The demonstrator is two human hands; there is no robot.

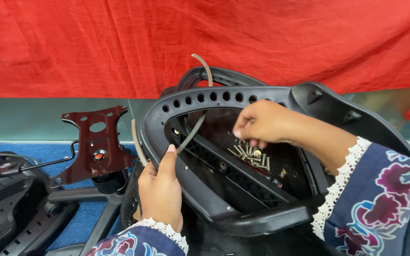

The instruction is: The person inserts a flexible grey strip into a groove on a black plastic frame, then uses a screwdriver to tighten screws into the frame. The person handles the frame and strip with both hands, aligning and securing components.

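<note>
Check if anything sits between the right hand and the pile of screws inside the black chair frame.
Nothing visible does. The right hand hovers just above the screws, fingertips pointing down at them, with only open space between. The left hand grips the frame rim off to the side, clear of that path.

My left hand (160,189) stands upright, fingers curled and thumb raised, closed in a grip. My right hand (259,122) reaches in from the right, forearm angled down-left, fingertips (239,134) pinched together.

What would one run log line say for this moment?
left hand: grips black chair frame rim | right hand: fingertips over screws in frame | mounting plate: left, untouched
</note>
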